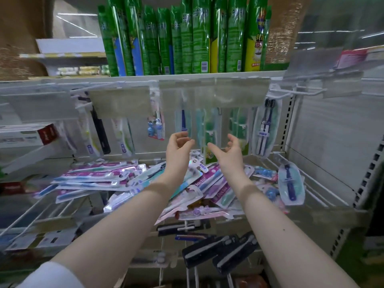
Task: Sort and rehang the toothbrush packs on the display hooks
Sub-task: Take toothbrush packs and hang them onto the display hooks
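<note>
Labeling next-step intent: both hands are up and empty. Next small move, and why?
Probably lower the right hand to the loose pile of packs on the wire shelf and grip one: both it and the left hand hold nothing, and many packs lie unhung there.

Single head view, facing forward-down, close to display hooks.

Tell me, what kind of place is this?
Probably a shop aisle: toothbrush packs hang from display hooks, more lie heaped on a wire shelf, and green barcoded packets stand above.
</note>
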Demonstrator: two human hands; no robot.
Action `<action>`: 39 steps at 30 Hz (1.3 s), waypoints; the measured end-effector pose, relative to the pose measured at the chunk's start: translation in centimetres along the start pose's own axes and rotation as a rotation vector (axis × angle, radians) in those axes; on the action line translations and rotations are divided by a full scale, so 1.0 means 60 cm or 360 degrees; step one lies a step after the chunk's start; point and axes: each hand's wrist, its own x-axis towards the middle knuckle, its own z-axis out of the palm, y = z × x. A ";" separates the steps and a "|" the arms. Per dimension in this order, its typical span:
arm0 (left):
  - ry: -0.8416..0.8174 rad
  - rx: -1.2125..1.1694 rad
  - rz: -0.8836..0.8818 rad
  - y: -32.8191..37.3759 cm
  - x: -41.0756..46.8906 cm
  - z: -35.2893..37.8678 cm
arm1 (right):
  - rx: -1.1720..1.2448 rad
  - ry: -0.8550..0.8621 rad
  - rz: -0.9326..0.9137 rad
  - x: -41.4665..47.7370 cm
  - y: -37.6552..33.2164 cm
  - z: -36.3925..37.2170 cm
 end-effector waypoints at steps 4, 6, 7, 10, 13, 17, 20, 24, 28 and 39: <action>-0.0139 0.0021 -0.0024 -0.006 0.011 -0.031 | -0.0066 0.0124 0.0015 -0.014 0.000 0.020; -0.0175 0.0026 -0.0030 -0.009 0.016 -0.041 | -0.0070 0.0174 0.0010 -0.019 -0.002 0.024; -0.0187 0.0021 -0.0035 -0.010 0.018 -0.045 | -0.0074 0.0194 0.0006 -0.021 -0.004 0.026; -0.0223 0.0006 -0.0052 -0.014 0.024 -0.052 | -0.0091 0.0242 -0.0001 -0.022 -0.009 0.031; -0.0257 0.0012 -0.0052 -0.014 0.031 -0.054 | -0.0113 0.0274 -0.0009 -0.018 -0.010 0.036; -0.0271 0.0044 -0.0014 -0.010 0.043 -0.047 | -0.0151 0.0292 -0.0008 -0.006 -0.006 0.041; -0.0304 0.0126 -0.0034 -0.013 0.051 -0.045 | -0.0254 0.0319 0.0006 0.008 0.002 0.047; -0.0340 0.0193 -0.0065 -0.027 0.065 -0.044 | -0.0389 0.0297 0.0075 0.037 0.018 0.056; -0.0339 0.0241 -0.0045 -0.034 0.079 -0.042 | -0.0452 0.0306 0.0056 0.068 0.030 0.065; -0.0395 0.0401 -0.0073 -0.055 0.108 -0.026 | -0.0469 0.0315 -0.0046 0.089 0.034 0.063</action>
